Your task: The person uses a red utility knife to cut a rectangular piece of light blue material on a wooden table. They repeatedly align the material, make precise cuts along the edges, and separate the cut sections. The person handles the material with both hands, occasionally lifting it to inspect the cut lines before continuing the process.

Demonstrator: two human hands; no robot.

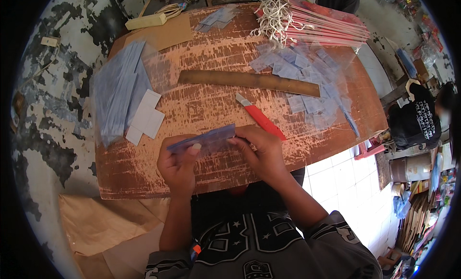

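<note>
Between my two hands, above the near part of the worn wooden table, is a small stack of bluish clear plastic sheets [211, 139]. My left hand [178, 163] grips its left end, thumb on the near face. At the right end, my right hand [259, 149] pinches the stack's edge between thumb and fingers. Just beyond my right hand lies a red-handled cutter knife [261, 118] with its blade end pointing away. A long flat brown ruler-like strip [245, 82] rests farther back. Left of centre, a white stepped card template [146, 116] lies beside larger clear plastic sheets [117, 94].
Many small cut plastic pieces [312, 70] are scattered at the right, with a few more [217, 18] at the back. White-corded red bundles [312, 22] fill the far right corner. A power strip [146, 22] sits on cardboard [168, 33]. Another person [415, 118] is at the right.
</note>
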